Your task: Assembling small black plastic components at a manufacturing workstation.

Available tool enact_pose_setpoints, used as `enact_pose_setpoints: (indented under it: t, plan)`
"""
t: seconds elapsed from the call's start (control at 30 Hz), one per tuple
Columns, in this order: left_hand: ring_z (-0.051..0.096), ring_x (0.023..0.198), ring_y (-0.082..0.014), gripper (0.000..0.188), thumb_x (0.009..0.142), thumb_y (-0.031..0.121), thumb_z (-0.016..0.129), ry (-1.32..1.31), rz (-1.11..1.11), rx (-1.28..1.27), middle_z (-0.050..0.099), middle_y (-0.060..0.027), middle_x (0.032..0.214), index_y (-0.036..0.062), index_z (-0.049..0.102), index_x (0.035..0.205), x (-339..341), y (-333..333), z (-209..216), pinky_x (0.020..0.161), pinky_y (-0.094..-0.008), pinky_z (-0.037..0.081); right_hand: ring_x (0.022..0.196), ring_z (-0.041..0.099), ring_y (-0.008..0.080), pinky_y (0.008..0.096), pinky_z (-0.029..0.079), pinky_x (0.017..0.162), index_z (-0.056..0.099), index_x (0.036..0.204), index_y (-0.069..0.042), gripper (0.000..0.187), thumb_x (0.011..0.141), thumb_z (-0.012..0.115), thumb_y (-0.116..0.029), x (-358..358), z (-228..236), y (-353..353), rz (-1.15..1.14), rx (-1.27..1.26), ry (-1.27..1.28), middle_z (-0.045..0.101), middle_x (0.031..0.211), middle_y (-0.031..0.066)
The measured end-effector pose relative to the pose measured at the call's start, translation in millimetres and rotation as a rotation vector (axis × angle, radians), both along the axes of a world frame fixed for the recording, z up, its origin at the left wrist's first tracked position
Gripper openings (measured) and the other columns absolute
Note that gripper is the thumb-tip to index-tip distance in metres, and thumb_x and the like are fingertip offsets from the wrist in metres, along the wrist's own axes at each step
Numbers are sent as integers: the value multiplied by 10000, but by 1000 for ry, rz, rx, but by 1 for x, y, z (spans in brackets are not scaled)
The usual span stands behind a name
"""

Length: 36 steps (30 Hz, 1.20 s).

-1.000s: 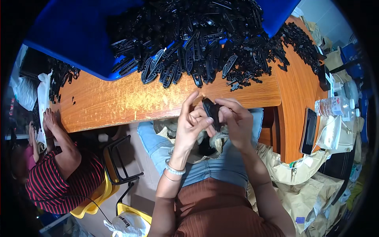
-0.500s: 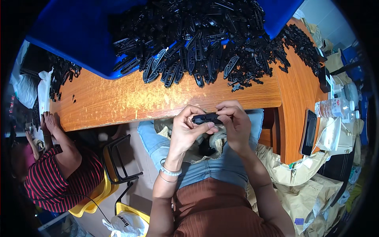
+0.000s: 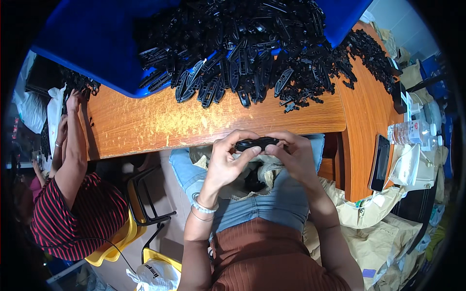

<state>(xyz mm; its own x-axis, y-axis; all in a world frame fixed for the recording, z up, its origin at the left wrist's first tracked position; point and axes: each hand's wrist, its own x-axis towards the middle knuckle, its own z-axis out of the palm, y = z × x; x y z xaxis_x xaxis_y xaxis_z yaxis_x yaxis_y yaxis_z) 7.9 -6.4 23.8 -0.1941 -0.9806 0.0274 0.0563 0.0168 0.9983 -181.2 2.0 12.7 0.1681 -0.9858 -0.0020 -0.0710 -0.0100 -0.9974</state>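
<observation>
Between my two hands, just in front of the table's near edge, I hold a long black plastic part [image 3: 257, 143]. My left hand [image 3: 232, 157] grips its left end, thumb along the near side and fingers behind. At the other end my right hand [image 3: 294, 154] pinches it between thumb and fingers. Below my hands an open paper bag [image 3: 268, 175] rests in my lap, with something dark inside. Beyond them, a large heap of similar black plastic parts [image 3: 233, 63] spills from a blue bin [image 3: 97, 53] onto the wooden table [image 3: 194, 119].
Small black pieces [image 3: 371, 58] lie along the right-hand table, near a phone [image 3: 380, 162] and a plastic bottle [image 3: 407, 132]. Paper sacks [image 3: 374, 242] stand at lower right. On the left, a co-worker in a striped shirt [image 3: 77, 218] sits beside a black-framed chair [image 3: 143, 194].
My hands have turned the black part slightly, and my right fingers have shifted round its end. The co-worker's arm has reached farther forward, to the black pieces on the left.
</observation>
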Motion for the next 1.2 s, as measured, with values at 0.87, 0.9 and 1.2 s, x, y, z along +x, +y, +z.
enact_pose_setpoints:
  t: [0.87, 0.9, 1.2]
  plan:
    - [549, 594, -111, 235, 783, 50, 679, -630, 449, -147, 609, -65, 702, -9, 529, 953, 19, -29, -12, 562, -240, 441, 852, 556, 196, 306, 445, 725, 568, 891, 12, 107, 800, 598, 61, -28, -16, -61, -395, -754, 525, 581, 954, 96]
    - [543, 605, -85, 191, 811, 39, 660, -429, 444, -33, 610, -49, 714, -9, 526, 939, 17, -23, -9, 553, -220, 435, 835, 561, 159, 275, 454, 709, 562, 904, 16, 89, 833, 567, 70, -25, -17, -61, -436, -627, 341, 583, 949, 96]
    - [629, 659, -59, 228, 803, -45, 659, 83, 151, 32, 658, -47, 795, -27, 584, 1017, -3, 2, -6, 554, -151, 456, 845, 545, 99, 214, 436, 700, 619, 972, 44, 150, 830, 577, 64, 6, 26, -19, -152, 87, -162, 598, 937, 89]
